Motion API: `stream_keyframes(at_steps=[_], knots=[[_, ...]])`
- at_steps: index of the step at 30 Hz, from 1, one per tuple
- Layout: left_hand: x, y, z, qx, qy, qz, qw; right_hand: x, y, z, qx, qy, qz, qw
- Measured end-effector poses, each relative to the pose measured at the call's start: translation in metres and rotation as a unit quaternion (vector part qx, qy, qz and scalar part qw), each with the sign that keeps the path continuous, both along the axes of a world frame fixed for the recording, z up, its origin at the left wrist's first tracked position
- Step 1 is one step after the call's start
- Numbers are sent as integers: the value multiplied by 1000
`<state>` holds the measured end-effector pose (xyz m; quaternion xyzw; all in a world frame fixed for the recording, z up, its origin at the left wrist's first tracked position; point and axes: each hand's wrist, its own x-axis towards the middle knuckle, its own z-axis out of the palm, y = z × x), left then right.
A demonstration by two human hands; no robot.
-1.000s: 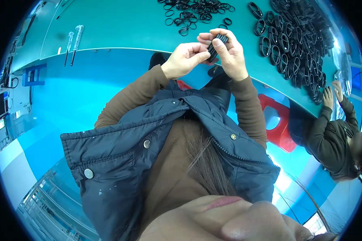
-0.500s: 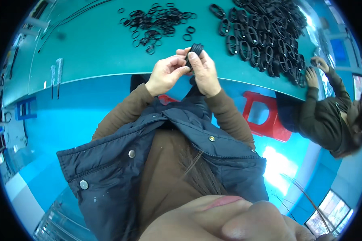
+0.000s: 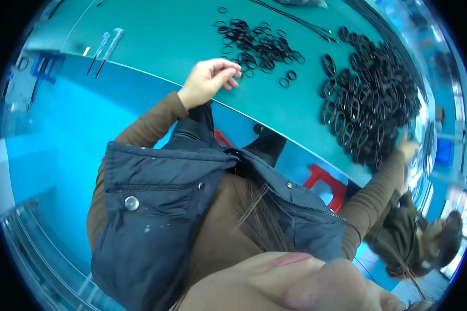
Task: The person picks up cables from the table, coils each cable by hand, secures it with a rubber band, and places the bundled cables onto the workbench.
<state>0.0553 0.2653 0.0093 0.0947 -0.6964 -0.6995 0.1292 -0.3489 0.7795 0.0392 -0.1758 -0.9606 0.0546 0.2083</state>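
My left hand (image 3: 211,80) hovers over the table's near edge, its fingers curled in and its thumb against them; nothing shows in it. Just beyond lies a loose heap of small black rings (image 3: 259,46), with two of them (image 3: 288,79) apart on the right. My right arm stretches far to the right, and my right hand (image 3: 409,146) is at the near right side of a big pile of coiled black cables (image 3: 371,98). That hand is small and blurred, so its fingers and anything in them cannot be made out.
Straight black cables (image 3: 296,18) lie at the back of the green table (image 3: 155,46). Two thin tools with clear-wrapped handles (image 3: 109,49) rest at its left edge. A red stool (image 3: 327,186) stands below, and a co-worker (image 3: 407,233) sits at the right.
My hands, together around a coiled black cable before, are now apart. The right has swung far right to the cable pile; the left is without the coil. The whole view has turned.
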Motion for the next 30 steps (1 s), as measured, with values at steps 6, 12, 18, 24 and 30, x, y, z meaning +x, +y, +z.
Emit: stream_keyframes(at_steps=[6,12,18,24,30], knots=[[-52,-112,5,-279,-20,105,954,-70,81,-50,63,-117,97,986],[-166,-233,-23,-682,-96,166,706,-29,-78,23,62,-65,106,990],[-245,-266,-32,-793,-212,54,569,34,-410,7,45,10,593,804],[-238,-271,20,-857,188,177,447,48,-627,-48,-131,-3,688,714],[-204,-345,78,-787,181,246,537,33,-645,86,-26,250,709,659]])
